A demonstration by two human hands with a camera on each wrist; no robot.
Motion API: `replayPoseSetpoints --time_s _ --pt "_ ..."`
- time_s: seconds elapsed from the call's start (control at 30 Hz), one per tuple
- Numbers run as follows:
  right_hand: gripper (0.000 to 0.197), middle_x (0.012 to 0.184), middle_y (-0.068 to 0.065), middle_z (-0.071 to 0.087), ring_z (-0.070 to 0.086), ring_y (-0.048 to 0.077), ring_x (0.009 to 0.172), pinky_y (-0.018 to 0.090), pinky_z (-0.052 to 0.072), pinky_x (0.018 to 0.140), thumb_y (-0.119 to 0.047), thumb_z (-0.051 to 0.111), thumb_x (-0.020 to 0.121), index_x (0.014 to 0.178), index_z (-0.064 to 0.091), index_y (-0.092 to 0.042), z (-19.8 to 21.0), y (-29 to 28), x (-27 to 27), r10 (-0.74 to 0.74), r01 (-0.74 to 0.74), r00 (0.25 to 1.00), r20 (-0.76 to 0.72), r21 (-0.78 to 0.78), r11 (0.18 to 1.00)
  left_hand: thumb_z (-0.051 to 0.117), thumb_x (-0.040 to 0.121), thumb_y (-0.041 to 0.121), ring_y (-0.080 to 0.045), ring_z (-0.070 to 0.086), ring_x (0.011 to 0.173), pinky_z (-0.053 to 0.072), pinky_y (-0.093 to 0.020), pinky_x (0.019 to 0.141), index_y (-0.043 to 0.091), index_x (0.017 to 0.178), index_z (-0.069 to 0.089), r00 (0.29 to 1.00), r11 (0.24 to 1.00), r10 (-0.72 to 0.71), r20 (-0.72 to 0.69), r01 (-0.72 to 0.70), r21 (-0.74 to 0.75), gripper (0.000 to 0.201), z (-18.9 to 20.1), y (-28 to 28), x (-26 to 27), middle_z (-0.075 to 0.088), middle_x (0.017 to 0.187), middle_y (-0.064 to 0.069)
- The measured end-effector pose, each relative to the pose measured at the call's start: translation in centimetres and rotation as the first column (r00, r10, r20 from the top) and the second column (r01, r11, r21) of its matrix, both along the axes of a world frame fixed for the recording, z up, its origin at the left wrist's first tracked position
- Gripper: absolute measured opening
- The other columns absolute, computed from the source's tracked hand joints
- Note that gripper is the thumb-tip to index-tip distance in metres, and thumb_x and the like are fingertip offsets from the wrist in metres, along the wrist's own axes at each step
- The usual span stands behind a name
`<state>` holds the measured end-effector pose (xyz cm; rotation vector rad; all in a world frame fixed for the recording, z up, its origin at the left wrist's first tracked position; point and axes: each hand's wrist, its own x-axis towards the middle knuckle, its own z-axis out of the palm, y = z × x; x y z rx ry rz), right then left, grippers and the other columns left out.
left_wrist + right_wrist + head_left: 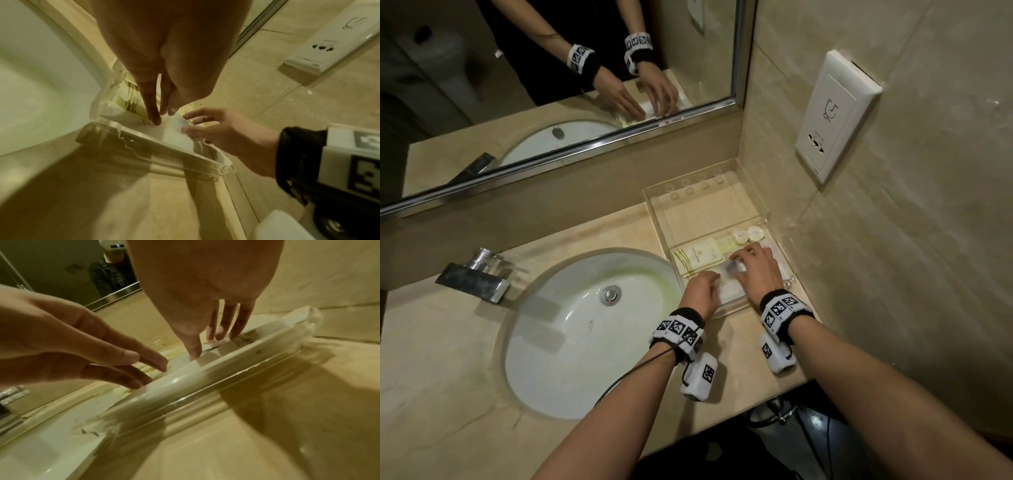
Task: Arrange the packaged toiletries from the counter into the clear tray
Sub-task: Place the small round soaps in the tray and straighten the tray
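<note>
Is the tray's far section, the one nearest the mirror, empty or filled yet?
Empty. The far section shows only bare clear floor; the packets and two round containers all lie in the near section.

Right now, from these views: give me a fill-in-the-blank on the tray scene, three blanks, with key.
1. Both hands, left hand and right hand, reach into the clear ____.
2. Two round white tubs sit in the tray beyond the ____ hand.
3. The sink lies to the tray's ____.

Missing: tray; right; left

Both forearms are extended forward; left hand [700,289] is held flat, fingers straight; right hand [756,269] spread, fingertips apparently pressed down.
</note>
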<state>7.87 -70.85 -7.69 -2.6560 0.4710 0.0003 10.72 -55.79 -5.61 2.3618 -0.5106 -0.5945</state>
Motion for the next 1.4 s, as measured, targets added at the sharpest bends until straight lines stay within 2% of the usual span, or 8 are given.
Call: replayPoseSetpoints --time_s 0.13,0.4,0.63,0.8,0.93,1.03,1.2,1.4 --pt "0.028 0.125 0.002 0.053 0.046 0.022 0.113 0.038 0.045 0.096 -0.017 0.068 0.085 0.112 0.065 -0.024 0.1 -0.8 -0.3 0.008 -0.008 1.0 -0.011 0.014 1.0 0.045 0.093 0.002 -0.027 0.047 0.131 0.032 -0.03 0.115 0.005 0.129 0.058 0.998 0.999 -0.044 -0.044 0.044 0.007 0.039 0.0 -0.4 -0.2 0.05 0.143 -0.011" --pt "0.022 0.121 0.0 0.058 0.052 0.02 0.111 0.038 0.049 0.092 -0.025 0.064 0.089 0.111 0.065 -0.02 0.1 -0.4 -0.7 0.103 -0.108 0.99 0.097 0.05 0.993 0.046 0.087 -0.01 -0.028 0.05 0.113 0.041 -0.032 0.101 0.004 0.115 0.065 0.982 0.997 0.036 0.185 -0.048 0.06 0.036 -0.5 3.1 0.7 0.06 0.121 -0.01" --pt "0.027 0.114 -0.001 0.063 0.059 0.018 0.104 0.033 0.052 0.082 -0.002 0.065 0.082 0.103 0.065 -0.017 -0.1 -0.6 -1.2 0.126 -0.139 0.982 0.144 0.08 0.987 0.046 0.086 -0.014 -0.03 0.048 0.118 0.04 -0.033 0.102 0.002 0.122 0.061 0.98 0.989 -0.049 0.193 0.02 0.148 0.042 -0.5 4.0 1.6 0.057 0.129 -0.013" --pt "0.026 0.121 -0.001 0.062 0.056 0.02 0.11 0.033 0.042 0.087 -0.014 0.068 0.084 0.11 0.064 -0.018 0.6 -0.8 -1.3 0.05 -0.048 0.986 0.157 -0.013 0.999 0.052 0.085 -0.01 -0.029 0.05 0.113 0.045 -0.034 0.094 0.005 0.111 0.065 0.974 0.99 -0.046 0.22 0.015 0.142 0.033 -0.1 3.6 1.6 0.059 0.118 -0.011" --pt "0.028 0.122 0.0 0.062 0.056 0.019 0.111 0.035 0.045 0.093 -0.018 0.066 0.086 0.114 0.062 -0.018 0.9 0.0 -0.1 0.108 -0.119 0.978 0.177 0.052 0.992 0.056 0.084 -0.005 -0.028 0.047 0.117 0.054 -0.039 0.083 0.006 0.121 0.056 0.937 0.981 -0.008 0.35 -0.06 0.182 0.038 0.7 3.6 2.1 0.049 0.129 -0.012" --pt "0.036 0.126 0.003 0.062 0.055 0.022 0.117 0.035 0.045 0.1 -0.019 0.069 0.086 0.121 0.061 -0.017 1.2 1.6 1.7 0.135 -0.155 0.98 0.145 0.133 0.979 0.052 0.087 -0.004 -0.032 0.041 0.128 0.049 -0.041 0.094 0.005 0.131 0.048 0.94 0.969 -0.011 0.341 -0.074 0.235 0.046 0.8 3.5 2.4 0.042 0.143 -0.016" --pt "0.043 0.123 0.01 0.063 0.06 0.028 0.109 0.04 0.049 0.096 -0.026 0.069 0.087 0.126 0.058 -0.011 1.4 3.6 5.1 -0.125 0.116 0.992 0.006 0.334 0.936 0.05 0.09 0.001 -0.032 0.03 0.141 0.031 -0.036 0.113 0.005 0.142 0.037 0.941 0.953 -0.093 0.326 -0.01 0.302 0.054 -0.4 3.7 2.0 0.033 0.153 -0.015" --pt "0.038 0.114 0.013 0.067 0.065 0.028 0.103 0.032 0.051 0.083 -0.019 0.075 0.082 0.115 0.06 -0.008 1.3 4.1 7.1 -0.299 0.326 0.945 -0.134 0.476 0.817 0.046 0.094 0.001 -0.027 0.019 0.148 0.016 -0.032 0.12 0.006 0.146 0.033 0.94 0.96 -0.114 0.32 0.022 0.278 0.054 -1.3 3.8 1.2 0.032 0.155 -0.012"
